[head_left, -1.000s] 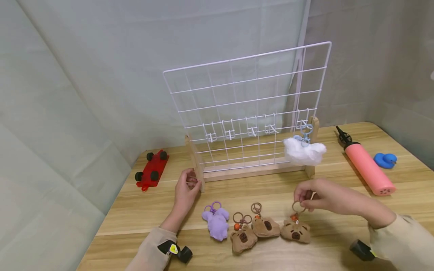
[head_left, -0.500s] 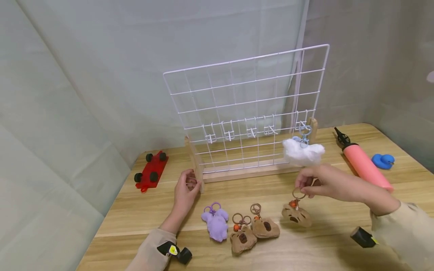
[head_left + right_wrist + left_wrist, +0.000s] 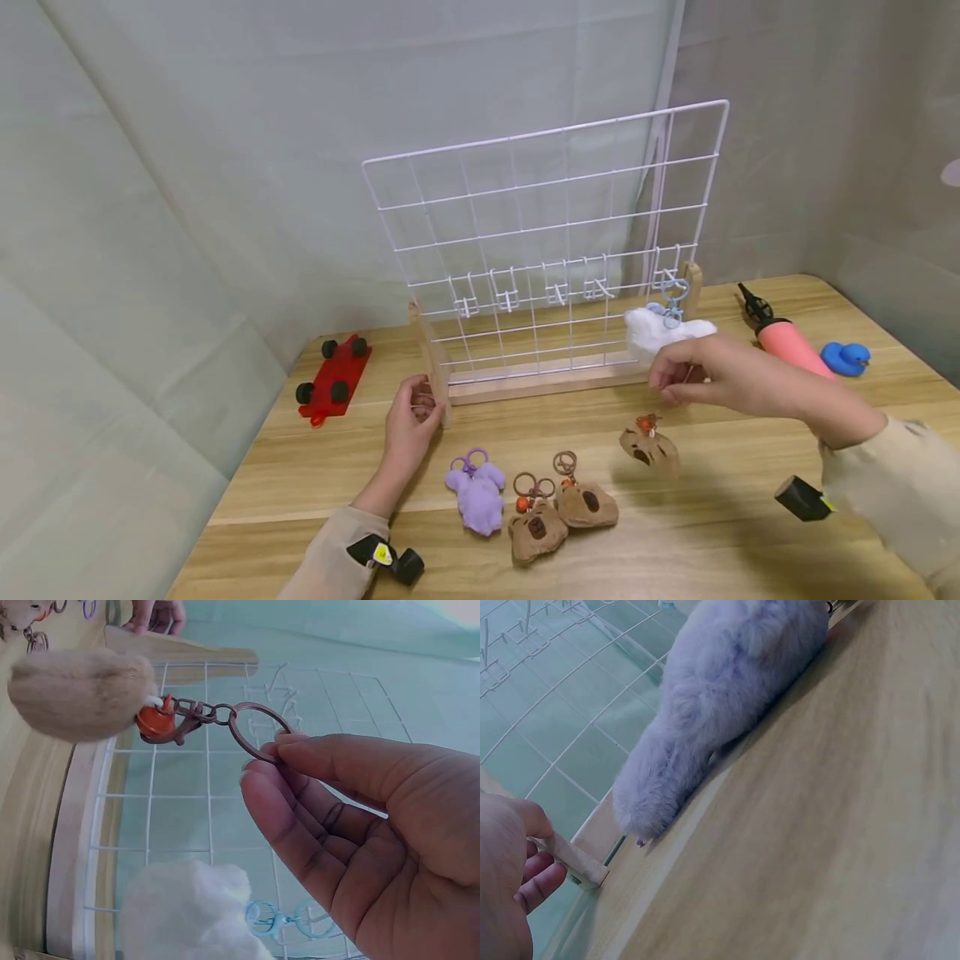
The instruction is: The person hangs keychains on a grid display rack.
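My right hand [image 3: 701,379] pinches the metal ring of a brown plush keychain [image 3: 651,450] between thumb and fingertips. The plush hangs tilted above the table, an orange bell [image 3: 156,720] by its clasp. My left hand [image 3: 411,421] grips the wooden end post [image 3: 429,346] of a white wire grid rack [image 3: 543,133], thumb in front and fingers behind. A white plush keychain [image 3: 651,332] hangs from the rack's rightmost hook, partly behind my right hand. Several other hooks [image 3: 507,300] carry nothing. A purple plush keychain [image 3: 480,502] lies near my left forearm.
Two more brown plush keychains [image 3: 537,532] lie side by side at the front middle of the table. A red toy car chassis [image 3: 337,375] is at the left. At the right are a pink hand pump [image 3: 797,348] and a blue rubber duck [image 3: 846,358].
My right hand has lifted the brown plush keychain off the table and moved it up and forward toward the rack. My left hand has stayed on the post.
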A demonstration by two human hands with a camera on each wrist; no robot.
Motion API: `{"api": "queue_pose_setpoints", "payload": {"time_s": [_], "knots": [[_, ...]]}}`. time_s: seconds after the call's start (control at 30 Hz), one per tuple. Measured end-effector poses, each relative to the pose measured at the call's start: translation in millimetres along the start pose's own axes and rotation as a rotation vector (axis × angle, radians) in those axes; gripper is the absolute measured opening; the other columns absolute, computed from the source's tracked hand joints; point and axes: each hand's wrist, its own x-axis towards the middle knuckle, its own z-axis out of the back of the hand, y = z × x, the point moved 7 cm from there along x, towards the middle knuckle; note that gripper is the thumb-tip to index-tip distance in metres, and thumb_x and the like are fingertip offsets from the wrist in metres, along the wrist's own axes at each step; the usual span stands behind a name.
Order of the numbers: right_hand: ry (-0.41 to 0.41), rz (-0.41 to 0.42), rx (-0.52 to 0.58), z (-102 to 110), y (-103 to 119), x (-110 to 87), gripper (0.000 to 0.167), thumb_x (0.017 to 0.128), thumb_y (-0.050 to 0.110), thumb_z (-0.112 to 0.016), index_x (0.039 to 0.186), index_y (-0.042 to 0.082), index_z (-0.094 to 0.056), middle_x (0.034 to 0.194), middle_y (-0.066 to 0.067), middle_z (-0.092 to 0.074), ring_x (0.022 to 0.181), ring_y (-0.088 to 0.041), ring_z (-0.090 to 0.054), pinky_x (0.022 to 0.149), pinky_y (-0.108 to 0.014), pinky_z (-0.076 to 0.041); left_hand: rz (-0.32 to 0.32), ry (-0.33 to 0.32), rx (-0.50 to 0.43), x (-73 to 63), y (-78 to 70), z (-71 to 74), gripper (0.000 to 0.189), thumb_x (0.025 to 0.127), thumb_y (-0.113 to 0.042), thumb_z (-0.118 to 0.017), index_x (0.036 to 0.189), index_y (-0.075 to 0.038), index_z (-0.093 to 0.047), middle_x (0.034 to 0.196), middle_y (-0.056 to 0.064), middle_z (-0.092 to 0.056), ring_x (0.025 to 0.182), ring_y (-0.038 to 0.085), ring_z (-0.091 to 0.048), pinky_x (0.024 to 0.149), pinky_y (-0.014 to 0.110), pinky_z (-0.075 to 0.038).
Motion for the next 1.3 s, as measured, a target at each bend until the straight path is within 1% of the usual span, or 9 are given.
{"api": "queue_pose_setpoints", "payload": {"time_s": [0.1,0.17,0.37,0.67,0.8,0.93,1.1,1.2,1.3], "knots": [[-0.014,-0.040,-0.010,7,-1,2.9,0.013,0.089,0.008,-0.065,0.094,0.020,-0.063,0.084,0.012,-0.061,0.074,0.003,-0.056,0.062,-0.020,-0.052,-0.001,0.002,-0.003,0.5,-0.6,0.0,0.044,0.081,0.007,-0.068,0.122,0.004,-0.050,0.108,0.022,-0.062,0.087,0.028,-0.061,0.069,0.013,-0.051],[-0.023,-0.071,-0.019,11,-2,4.8,0.012,0.090,0.008,-0.065,0.094,0.020,-0.063,0.082,0.012,-0.061,0.073,0.002,-0.056,0.060,-0.020,-0.051,-0.004,0.003,-0.001,0.5,-0.5,0.0,0.044,0.081,0.007,-0.067,0.122,0.004,-0.050,0.108,0.022,-0.062,0.088,0.029,-0.061,0.070,0.013,-0.051],[-0.063,-0.095,-0.065,23,-3,10.8,0.009,0.090,0.009,-0.065,0.093,0.018,-0.064,0.079,0.012,-0.062,0.068,0.003,-0.054,0.056,-0.021,-0.048,-0.007,0.000,0.003,0.0,-0.1,0.5,0.044,0.081,0.008,-0.067,0.122,0.005,-0.050,0.108,0.023,-0.061,0.088,0.030,-0.061,0.070,0.014,-0.052],[-0.101,-0.145,-0.068,36,-5,18.8,0.008,0.090,0.009,-0.064,0.096,0.013,-0.065,0.085,0.007,-0.065,0.074,0.000,-0.058,0.062,-0.022,-0.052,-0.007,0.007,-0.002,-0.3,-0.2,0.1,0.044,0.082,0.007,-0.067,0.122,0.005,-0.049,0.108,0.023,-0.061,0.088,0.030,-0.061,0.070,0.013,-0.051],[-0.140,-0.145,-0.066,42,-5,25.6,0.009,0.089,0.006,-0.065,0.097,0.009,-0.066,0.086,0.004,-0.068,0.073,-0.001,-0.059,0.063,-0.021,-0.054,-0.004,0.008,0.006,-0.5,-0.5,0.2,0.044,0.082,0.007,-0.067,0.122,0.005,-0.049,0.108,0.023,-0.061,0.088,0.029,-0.061,0.070,0.013,-0.051],[-0.175,-0.119,-0.058,46,-3,32.0,0.010,0.088,0.002,-0.065,0.098,0.005,-0.066,0.088,0.000,-0.070,0.073,-0.003,-0.061,0.064,-0.020,-0.055,-0.004,0.008,0.008,-0.8,-0.3,0.5,0.045,0.081,0.008,-0.067,0.122,0.005,-0.049,0.109,0.023,-0.061,0.088,0.027,-0.060,0.070,0.013,-0.051],[-0.230,-0.085,-0.099,51,0,38.4,0.010,0.089,0.003,-0.065,0.098,0.006,-0.067,0.088,-0.002,-0.071,0.074,-0.005,-0.062,0.066,-0.019,-0.055,-0.009,0.004,0.001,-0.6,-0.5,1.0,0.044,0.082,0.009,-0.066,0.122,0.005,-0.049,0.108,0.023,-0.062,0.088,0.025,-0.060,0.070,0.013,-0.051],[-0.269,-0.086,-0.118,53,1,42.4,0.008,0.088,0.003,-0.065,0.096,0.007,-0.067,0.086,-0.003,-0.071,0.073,-0.006,-0.063,0.067,-0.018,-0.055,-0.010,0.005,0.000,-0.7,-0.8,0.6,0.044,0.082,0.009,-0.066,0.122,0.005,-0.049,0.108,0.023,-0.062,0.088,0.026,-0.060,0.069,0.013,-0.051],[-0.293,-0.106,-0.122,54,-1,46.2,0.007,0.089,0.004,-0.065,0.095,0.007,-0.067,0.085,-0.003,-0.071,0.072,-0.007,-0.063,0.064,-0.019,-0.055,-0.009,0.005,0.002,-0.9,-0.9,0.1,0.044,0.082,0.008,-0.066,0.122,0.005,-0.049,0.108,0.023,-0.062,0.087,0.026,-0.060,0.069,0.014,-0.051]]}}
